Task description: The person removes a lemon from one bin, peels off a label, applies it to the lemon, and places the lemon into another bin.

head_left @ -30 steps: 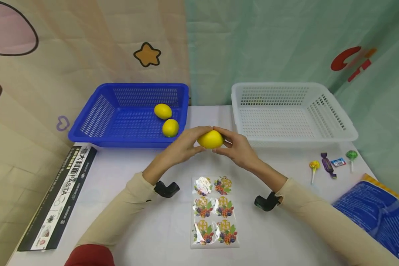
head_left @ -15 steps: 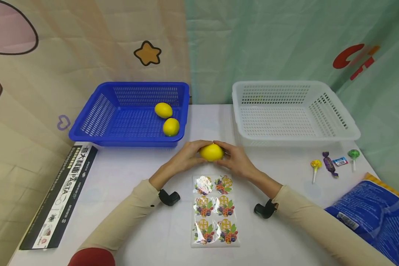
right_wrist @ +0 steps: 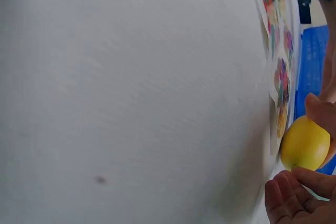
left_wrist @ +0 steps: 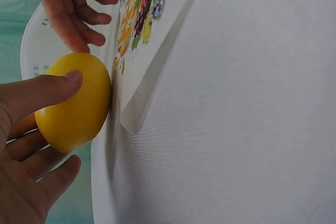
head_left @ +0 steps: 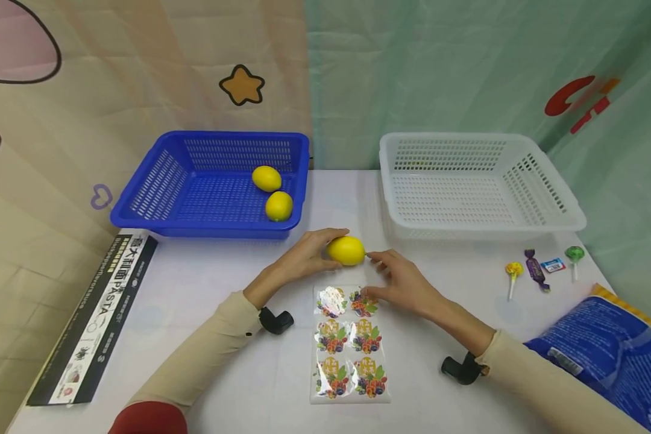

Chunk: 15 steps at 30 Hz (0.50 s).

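Note:
My left hand (head_left: 305, 256) holds a yellow lemon (head_left: 348, 251) at the table's middle, thumb on the near side and fingers behind it. In the left wrist view the lemon (left_wrist: 86, 116) sits low, right at the white tabletop. My right hand (head_left: 404, 284) is off to the lemon's right, fingers loosely bent and holding nothing. Its index fingertip is close to the lemon's tip, while the thumb overlaps the top right sticker of a sheet (head_left: 350, 393). That clear-glossy sheet of fruit stickers lies flat just in front of the lemon.
A blue basket (head_left: 217, 232) with two lemons (head_left: 273, 193) stands back left, a white basket (head_left: 483, 232) back right. Two lollipops (head_left: 514, 269) and small wrapped candies (head_left: 535, 271) lie at right, near a blue bag (head_left: 607, 355). A long black pasta box (head_left: 94, 319) lines the left edge.
Both hands brought the lemon nearer and down to the table. The right hand then let go and moved right and toward the front, while the left hand kept its hold.

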### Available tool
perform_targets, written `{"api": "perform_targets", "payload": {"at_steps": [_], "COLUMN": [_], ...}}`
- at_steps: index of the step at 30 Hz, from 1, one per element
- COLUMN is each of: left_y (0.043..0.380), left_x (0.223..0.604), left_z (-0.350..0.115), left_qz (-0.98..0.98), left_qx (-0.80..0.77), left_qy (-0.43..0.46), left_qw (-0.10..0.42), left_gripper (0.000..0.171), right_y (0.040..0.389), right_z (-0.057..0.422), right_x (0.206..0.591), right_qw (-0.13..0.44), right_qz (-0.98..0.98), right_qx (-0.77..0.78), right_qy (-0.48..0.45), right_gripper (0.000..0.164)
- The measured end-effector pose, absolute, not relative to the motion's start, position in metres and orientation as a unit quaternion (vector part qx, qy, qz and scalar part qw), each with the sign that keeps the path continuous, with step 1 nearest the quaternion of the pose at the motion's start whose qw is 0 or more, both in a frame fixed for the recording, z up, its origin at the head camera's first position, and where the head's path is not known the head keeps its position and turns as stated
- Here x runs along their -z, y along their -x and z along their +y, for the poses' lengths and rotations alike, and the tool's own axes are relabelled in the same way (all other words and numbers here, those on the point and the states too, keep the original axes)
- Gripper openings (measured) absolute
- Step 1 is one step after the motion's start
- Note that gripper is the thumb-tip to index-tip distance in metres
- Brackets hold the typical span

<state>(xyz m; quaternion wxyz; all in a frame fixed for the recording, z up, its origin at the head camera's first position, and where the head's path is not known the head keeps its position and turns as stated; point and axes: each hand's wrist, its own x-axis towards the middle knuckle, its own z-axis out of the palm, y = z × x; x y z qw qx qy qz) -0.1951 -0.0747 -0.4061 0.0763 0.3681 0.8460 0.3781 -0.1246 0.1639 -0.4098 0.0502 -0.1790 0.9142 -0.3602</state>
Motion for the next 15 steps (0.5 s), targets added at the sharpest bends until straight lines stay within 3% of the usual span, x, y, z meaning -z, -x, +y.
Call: {"api": "perform_targets", "payload": {"at_steps": [4,10,15], "left_y": [0.193,0.190,0.189], "left_x": [0.404,0.403,0.401], "left_z": [-0.075,-0.074,-0.074], "left_qz": [0.853,0.856,0.851], "left_qx": [-0.366,-0.369,-0.376], "left_qy": [-0.363,-0.354,-0.358], "left_qw": [0.075,0.085,0.080], "left_gripper": [0.066,0.067,0.065], "right_y": [0.110,0.107,0.112], "right_z": [0.162,0.163,0.167], "right_x": [0.416,0.422,0.417], "right_qw": [0.055,0.042,0.107], "right_qz": [0.932,0.925,0.893], "right_qx": [0.301,0.312,0.392], "right_qy": [0.196,0.213,0.194], "right_gripper": [0.069,0.045,0.035]}}
